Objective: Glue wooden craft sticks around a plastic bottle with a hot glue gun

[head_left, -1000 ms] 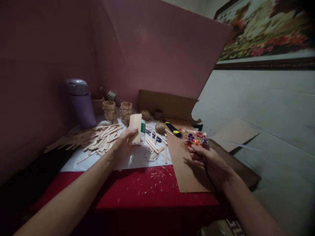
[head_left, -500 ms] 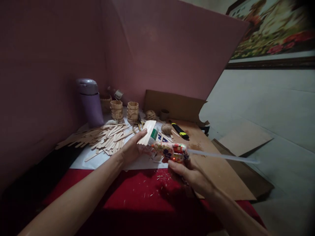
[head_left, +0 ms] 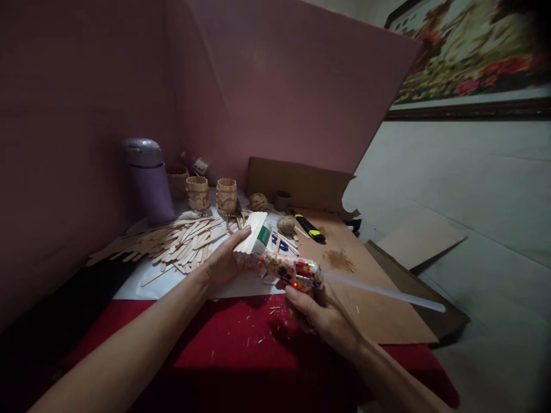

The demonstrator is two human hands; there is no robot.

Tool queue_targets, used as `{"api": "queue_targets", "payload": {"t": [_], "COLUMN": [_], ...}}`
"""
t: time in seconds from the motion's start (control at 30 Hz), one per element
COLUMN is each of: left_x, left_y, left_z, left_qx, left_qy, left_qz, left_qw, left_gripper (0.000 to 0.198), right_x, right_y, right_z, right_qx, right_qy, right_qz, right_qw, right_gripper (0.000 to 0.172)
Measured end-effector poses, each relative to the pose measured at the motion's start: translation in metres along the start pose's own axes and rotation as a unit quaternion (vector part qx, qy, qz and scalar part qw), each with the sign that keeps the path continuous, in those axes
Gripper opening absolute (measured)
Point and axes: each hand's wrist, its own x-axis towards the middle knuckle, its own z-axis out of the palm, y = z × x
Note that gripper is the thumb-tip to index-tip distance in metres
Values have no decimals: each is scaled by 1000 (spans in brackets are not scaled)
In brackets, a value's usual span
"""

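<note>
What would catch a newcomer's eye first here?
Probably the flower-patterned glue gun with its glowing red light, held in the right hand at the centre, a long translucent glue stick jutting from its rear. Left of it, the left hand holds a row of pale, flat wooden sticks against a green-banded cylinder. Farther left, a heap of loose wooden sticks lies before a tall purple bottle.

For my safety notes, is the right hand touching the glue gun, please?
Touching: the head view shows the right hand gripping the glue gun by its handle.
</note>
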Motion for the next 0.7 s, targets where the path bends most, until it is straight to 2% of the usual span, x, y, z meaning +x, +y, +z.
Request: {"api": "queue_targets", "payload": {"t": [0.13, 0.27, 0.47, 0.6, 0.7], "left_x": [5, 8, 6, 6, 5], "left_y": [-2, -3, -2, -2, -2], "left_z": [-2, -3, -3, -3, -2], "left_qx": [5, 3, 10, 6, -4], "left_qy": [13, 18, -5, -3, -12], "left_qz": [43, 70, 32, 39, 21], "left_qw": [999, 997, 999, 999, 1000], "left_gripper": [50, 46, 51, 50, 52], "right_x": [2, 3, 9, 12, 14], "right_y": [-3, -5, -6, -6, -5], "right_z": [-7, -10, -7, -6, -7], "right_qx": [-27, -36, -56, -65, -63], "right_qy": [23, 15, -3, 1, 2], "right_qz": [0, -7, -11, -5, -3], "right_qw": [999, 999, 998, 998, 998], "right_gripper": [50, 49, 51, 52, 52]}}
